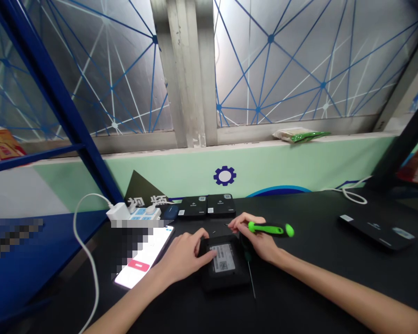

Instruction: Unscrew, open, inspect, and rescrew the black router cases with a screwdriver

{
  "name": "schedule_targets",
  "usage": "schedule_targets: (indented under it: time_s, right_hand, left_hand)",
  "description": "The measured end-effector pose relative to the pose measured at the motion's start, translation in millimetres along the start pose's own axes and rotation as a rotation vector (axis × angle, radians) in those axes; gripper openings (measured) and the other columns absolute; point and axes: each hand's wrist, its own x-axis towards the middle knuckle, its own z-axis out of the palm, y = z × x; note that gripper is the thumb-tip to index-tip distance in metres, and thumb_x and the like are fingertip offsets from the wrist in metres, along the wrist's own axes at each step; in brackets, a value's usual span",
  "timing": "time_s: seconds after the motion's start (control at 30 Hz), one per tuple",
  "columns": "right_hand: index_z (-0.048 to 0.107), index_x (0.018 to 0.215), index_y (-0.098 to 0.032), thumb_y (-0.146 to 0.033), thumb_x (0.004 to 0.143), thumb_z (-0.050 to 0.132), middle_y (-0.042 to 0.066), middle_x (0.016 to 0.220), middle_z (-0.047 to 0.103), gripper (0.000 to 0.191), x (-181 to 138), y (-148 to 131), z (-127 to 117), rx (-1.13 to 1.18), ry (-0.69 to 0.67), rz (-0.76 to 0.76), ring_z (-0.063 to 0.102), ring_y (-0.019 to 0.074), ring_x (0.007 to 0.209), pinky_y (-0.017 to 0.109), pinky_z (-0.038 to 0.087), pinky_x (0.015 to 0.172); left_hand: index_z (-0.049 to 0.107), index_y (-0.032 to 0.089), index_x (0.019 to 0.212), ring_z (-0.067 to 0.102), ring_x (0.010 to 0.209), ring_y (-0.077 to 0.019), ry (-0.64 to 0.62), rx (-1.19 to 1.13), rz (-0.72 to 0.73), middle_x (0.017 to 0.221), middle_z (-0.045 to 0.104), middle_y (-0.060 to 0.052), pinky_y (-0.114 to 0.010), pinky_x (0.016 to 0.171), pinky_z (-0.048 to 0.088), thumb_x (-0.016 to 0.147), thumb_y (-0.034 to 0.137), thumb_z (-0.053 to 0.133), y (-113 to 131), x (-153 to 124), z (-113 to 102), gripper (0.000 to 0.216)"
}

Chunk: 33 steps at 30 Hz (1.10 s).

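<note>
Lit phone (149, 255) lies L of the L hand (188, 248), which is half-open, thumb on the blk box's (226, 280) label (226, 263), fingers at its far edge. Box sits mid-table (292, 306), contents hidden. Dark driver (248, 256) along its R side. R hand (254, 233) grasps green driver (271, 228), fingertips bunched. Sill (244, 142) packet (299, 135): can't see inside.

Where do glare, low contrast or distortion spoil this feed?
Head view: the phone screen is mostly washed-out white, with blocky mosaic along its left side; the device, black on a black table, has faint edges; its label is too soft to read; the blue post slants, perhaps wide-lens stretch.
</note>
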Motion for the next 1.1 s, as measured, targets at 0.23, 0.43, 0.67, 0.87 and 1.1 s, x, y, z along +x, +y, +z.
schedule_targets:
  time_s: [0.23, 0.43, 0.67, 0.87, 1.1]
  right_hand:
    - [0.065, 0.071, -0.019, -0.041, 0.102, 0.040, 0.008, 0.083, 0.074, 0.046, -1.0, -1.7, -4.0, -0.048, -0.094, -0.067, 0.070, 0.0235, 0.083, 0.036, 0.052, 0.080]
    - [0.066, 0.073, -0.020, -0.039, 0.103, 0.039, 0.007, 0.088, 0.075, 0.045, -1.3, -1.8, -0.5, -0.054, -0.164, -0.103, 0.069, 0.0226, 0.087, 0.036, 0.050, 0.084]
    - [0.065, 0.071, -0.019, -0.034, 0.103, 0.042, 0.007, 0.086, 0.075, 0.042, 0.1, -8.7, 1.9, -0.073, -0.194, -0.098, 0.069, 0.0203, 0.082, 0.033, 0.050, 0.080]
    - [0.065, 0.070, -0.019, -0.033, 0.101, 0.047, 0.006, 0.085, 0.076, 0.039, 0.4, -6.7, 3.5, -0.117, -0.154, -0.082, 0.069, 0.0193, 0.079, 0.031, 0.050, 0.077]
    - [0.065, 0.067, -0.018, -0.036, 0.100, 0.048, 0.006, 0.081, 0.076, 0.041, 0.7, -7.0, 2.3, -0.044, -0.134, -0.052, 0.070, 0.0196, 0.075, 0.029, 0.051, 0.073]
  left_hand:
    - [0.062, 0.027, 0.116, 0.056, 0.065, -0.0194, 0.018, 0.007, 0.013, 0.062, 0.057, 0.004, -0.026, 0.059, 0.031, 0.091, 0.059, 0.052, -2.0, 0.4, 2.8, 0.042]
    - [0.054, 0.031, 0.137, 0.053, 0.056, -0.0163, 0.003, -0.012, 0.065, 0.056, 0.053, 0.007, -0.024, 0.057, 0.031, 0.094, 0.054, 0.050, -2.4, 0.6, 2.7, 0.049]
    - [0.056, 0.033, 0.137, 0.049, 0.049, -0.0139, -0.010, -0.028, 0.086, 0.051, 0.049, 0.008, -0.022, 0.053, 0.028, 0.096, 0.051, 0.049, -2.7, 1.0, 2.8, 0.046]
    - [0.053, 0.032, 0.140, 0.049, 0.049, -0.0141, -0.005, -0.011, 0.082, 0.052, 0.050, 0.008, -0.022, 0.053, 0.027, 0.096, 0.051, 0.049, -1.8, 1.7, 3.2, 0.049]
    - [0.057, 0.032, 0.136, 0.051, 0.051, -0.0148, -0.023, -0.018, 0.079, 0.053, 0.050, 0.007, -0.023, 0.056, 0.031, 0.096, 0.051, 0.049, -1.0, 2.2, 2.1, 0.045]
